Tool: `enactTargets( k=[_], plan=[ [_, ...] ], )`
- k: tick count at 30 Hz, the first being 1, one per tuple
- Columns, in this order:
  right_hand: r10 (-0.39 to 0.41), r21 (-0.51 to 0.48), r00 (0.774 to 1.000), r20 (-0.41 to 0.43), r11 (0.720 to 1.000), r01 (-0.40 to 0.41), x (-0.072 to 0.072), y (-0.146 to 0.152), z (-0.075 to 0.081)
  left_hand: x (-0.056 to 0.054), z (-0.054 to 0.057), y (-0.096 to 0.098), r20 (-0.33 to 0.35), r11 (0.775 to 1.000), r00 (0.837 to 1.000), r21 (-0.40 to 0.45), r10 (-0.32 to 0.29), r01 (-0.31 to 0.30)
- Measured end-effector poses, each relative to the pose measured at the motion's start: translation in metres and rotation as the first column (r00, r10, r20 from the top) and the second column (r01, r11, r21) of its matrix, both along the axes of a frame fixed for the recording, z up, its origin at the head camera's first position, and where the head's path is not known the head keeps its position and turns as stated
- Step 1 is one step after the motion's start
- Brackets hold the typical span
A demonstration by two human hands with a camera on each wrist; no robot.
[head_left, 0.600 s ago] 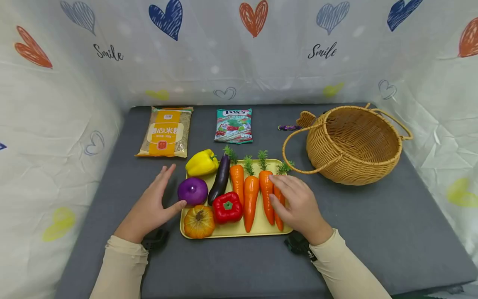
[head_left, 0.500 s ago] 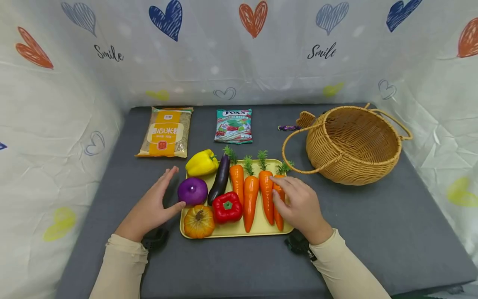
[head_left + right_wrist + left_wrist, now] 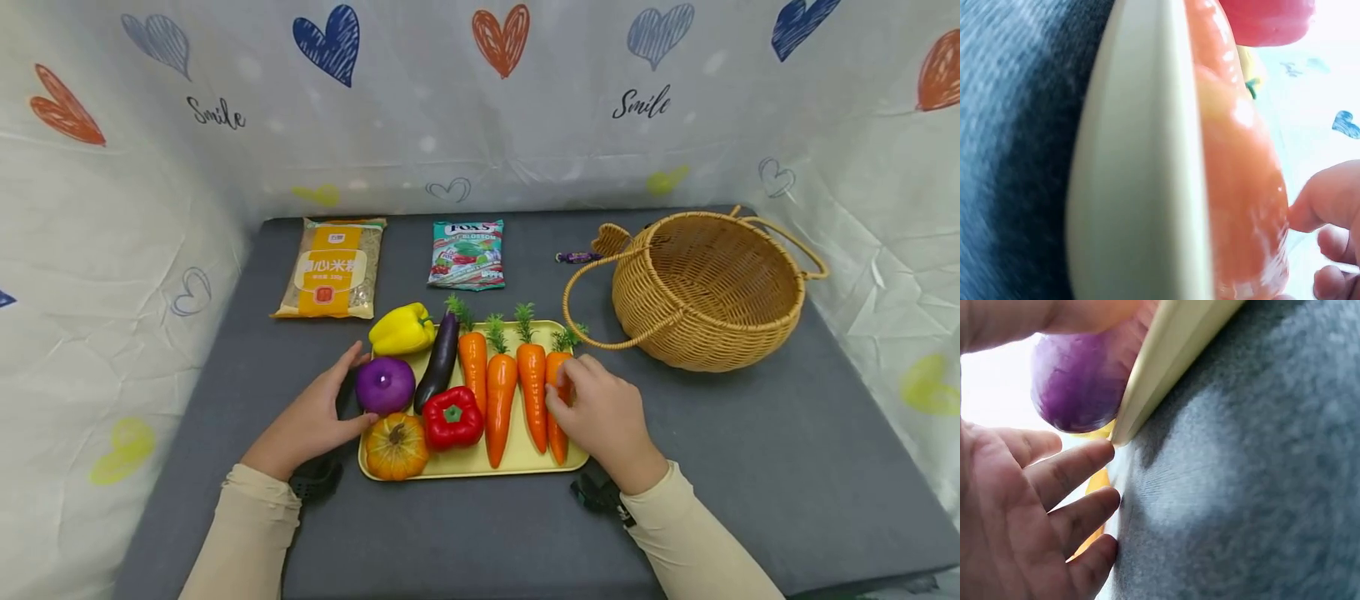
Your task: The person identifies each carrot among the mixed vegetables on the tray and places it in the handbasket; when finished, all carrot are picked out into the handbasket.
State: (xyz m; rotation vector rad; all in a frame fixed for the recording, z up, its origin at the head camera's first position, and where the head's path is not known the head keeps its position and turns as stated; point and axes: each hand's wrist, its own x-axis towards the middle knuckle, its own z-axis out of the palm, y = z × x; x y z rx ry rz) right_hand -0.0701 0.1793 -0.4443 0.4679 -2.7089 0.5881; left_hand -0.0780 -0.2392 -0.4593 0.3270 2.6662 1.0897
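A yellow tray (image 3: pixel 525 463) bears a purple onion (image 3: pixel 385 387), a small pumpkin (image 3: pixel 396 450), a red bell pepper (image 3: pixel 453 419), an eggplant (image 3: pixel 438 367) and several carrots (image 3: pixel 501 408). At the tray's left end, my left hand (image 3: pixel 307 429) is spread beside the onion, its thumb near the pumpkin. In the left wrist view its straight fingers (image 3: pixel 1072 472) reach the tray's edge. My right hand (image 3: pixel 603 417) pinches the rightmost carrot (image 3: pixel 557 442) between thumb and fingers, partly covering it. The right wrist view shows a fingertip against this carrot (image 3: pixel 1241 200).
A yellow bell pepper (image 3: pixel 402 329) lies at the tray's back left corner. Behind stand a grain bag (image 3: pixel 330 271) and a green candy bag (image 3: pixel 467 257). A wicker basket (image 3: pixel 645 308) is at the right, its handle close to the carrot tops. A purple-wrapped candy (image 3: pixel 576 257) lies left of it.
The right hand's fingers have curled in onto the rightmost carrot. The left hand has shifted slightly right, closer to the onion and the tray's edge.
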Motion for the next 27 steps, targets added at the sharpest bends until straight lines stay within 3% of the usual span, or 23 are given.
enactTargets(
  k=[3,8,18,27],
  plan=[
    [-0.057,0.008,0.992,0.116,0.998,0.057,0.0000,-0.0009,0.0022,-0.0014,-0.0016,0.0000,-0.007,1.000,1.000,-0.007,-0.011,0.011],
    [-0.109,-0.004,0.951,0.290,0.993,0.115,-0.0012,-0.0025,0.0036,-0.0019,-0.0033,0.0006,0.000,1.000,1.000,0.010,-0.020,0.020],
    [-0.111,0.019,0.933,0.342,0.994,0.112,-0.0001,-0.0034,0.0041,-0.0006,-0.0002,0.0027,-0.012,1.000,1.000,0.017,-0.024,0.024],
    [-0.083,-0.028,0.926,0.368,0.995,0.100,0.0006,-0.0042,0.0052,-0.0012,0.0007,0.0025,-0.006,0.999,1.000,0.020,-0.030,0.030]
  ],
)
